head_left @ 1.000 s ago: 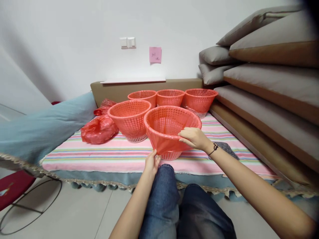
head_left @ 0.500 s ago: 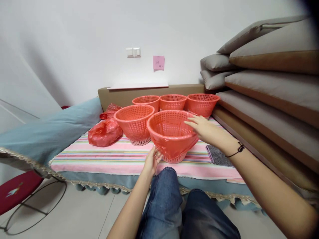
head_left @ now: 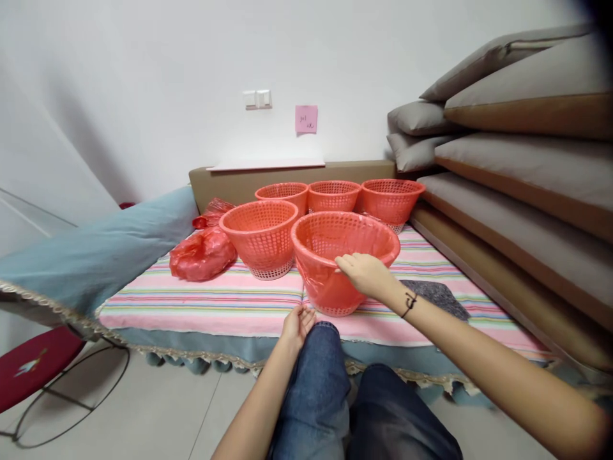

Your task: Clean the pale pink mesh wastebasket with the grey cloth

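Note:
The nearest red mesh basket (head_left: 316,255) stands upright on the striped cloth, with a thin red plastic bag (head_left: 316,281) over its rim and outer wall. My right hand (head_left: 366,273) is closed over the front of that rim, fingers curled on the bag-covered edge. Low by the basket's base, my left hand (head_left: 297,324) rests palm up near my knee; its fingers are loosely apart and hold nothing. Just left of this basket is another red mesh basket (head_left: 258,246).
Behind stand three more red baskets: left (head_left: 282,191), middle (head_left: 334,199) and right (head_left: 393,201). A bundle of red plastic bags (head_left: 204,255) lies at the left. Grey cushions (head_left: 527,153) are piled along the right, near a dark grey cloth (head_left: 433,297). A red stool (head_left: 38,367) is at lower left.
My right hand has gone from the right side of the rim to its front and closed there. The near basket has shifted slightly right. My left hand has dropped away from its wall.

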`<state>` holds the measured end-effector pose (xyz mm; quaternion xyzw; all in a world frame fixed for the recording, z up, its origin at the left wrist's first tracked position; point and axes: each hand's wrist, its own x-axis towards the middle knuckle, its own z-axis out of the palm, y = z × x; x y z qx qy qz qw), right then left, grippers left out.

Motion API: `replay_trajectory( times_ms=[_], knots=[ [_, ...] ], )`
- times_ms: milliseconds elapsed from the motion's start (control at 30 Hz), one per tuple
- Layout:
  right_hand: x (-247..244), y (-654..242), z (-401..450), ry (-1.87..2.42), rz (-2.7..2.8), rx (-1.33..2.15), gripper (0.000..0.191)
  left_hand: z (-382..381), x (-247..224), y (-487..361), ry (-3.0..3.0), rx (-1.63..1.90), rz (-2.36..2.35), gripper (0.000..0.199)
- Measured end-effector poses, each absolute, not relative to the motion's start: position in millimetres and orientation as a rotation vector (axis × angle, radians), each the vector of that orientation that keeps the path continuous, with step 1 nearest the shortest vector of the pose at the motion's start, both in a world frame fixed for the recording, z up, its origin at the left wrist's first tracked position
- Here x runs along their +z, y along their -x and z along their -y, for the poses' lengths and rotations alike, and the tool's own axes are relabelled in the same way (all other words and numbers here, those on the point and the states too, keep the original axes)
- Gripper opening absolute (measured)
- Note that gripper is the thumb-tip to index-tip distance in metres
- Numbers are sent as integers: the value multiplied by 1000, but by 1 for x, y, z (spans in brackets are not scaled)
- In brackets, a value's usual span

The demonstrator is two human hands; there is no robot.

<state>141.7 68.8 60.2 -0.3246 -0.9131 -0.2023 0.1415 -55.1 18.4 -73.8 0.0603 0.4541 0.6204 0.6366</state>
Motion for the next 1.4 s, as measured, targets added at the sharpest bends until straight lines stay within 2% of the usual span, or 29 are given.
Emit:
replay_trajectory(
  times_ms=[200,367,533,633,767,833,933,1133,1233,1400],
  knots=[
    [72,-222,-91,648,2780,-452,28,-22,-48,44,-283,1540,-855,28],
    [64,-242,-98,666,2729,-253,34,-43,-30,19,-398,1583,-834,21],
    [61,-240,-105,733,2679,-135,37,-49,-62,20,-245,1513,-981,9],
    [68,-240,-105,743,2734,-70,36,-41,-83,32,-137,1467,-1081,15],
    [84,-240,-98,864,2681,-293,34,-39,-77,51,-160,1525,-1037,16],
    [94,-230,-91,988,2573,-423,43,-45,-62,57,-228,1575,-984,16],
    [109,-189,-76,1070,2534,-347,51,-57,-42,57,-326,1607,-948,19],
    [102,-80,-47,1319,2535,-245,45,-69,-45,44,-306,1491,-1064,36],
    [82,-70,-44,1322,2561,-276,40,-67,-52,45,-267,1466,-1086,32],
    [61,-113,-59,1041,2621,-446,35,-72,-55,52,-251,1524,-1001,14]
  ],
)
